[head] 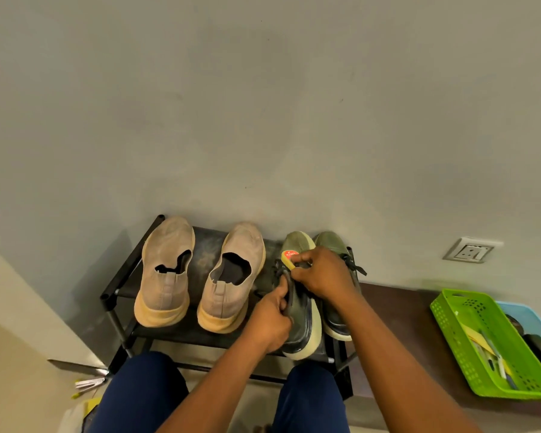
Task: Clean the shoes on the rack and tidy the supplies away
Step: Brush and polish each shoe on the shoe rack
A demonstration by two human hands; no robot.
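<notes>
4 shoes sit on the top shelf of a black rack point(124, 284) against a grey wall point(263, 104): 2 tan slip-ons point(166, 270) on the left, 2 green lace-up shoes on the right. The left hand point(270, 317) curls around the collar of the nearer green shoe point(303, 332), tilting it onto its side. The right hand point(322, 273) pinches a yellow applicator point(289, 259) with a red label against that shoe's upper; the label's writing is too small to read. The other green shoe point(338, 320) stands just beside it, partly behind the right wrist. A wall socket point(469, 252) sits low at the right. On the dark floor strip, a green basket point(450, 323) holds supplies, touching a blue tray point(525, 310).
</notes>
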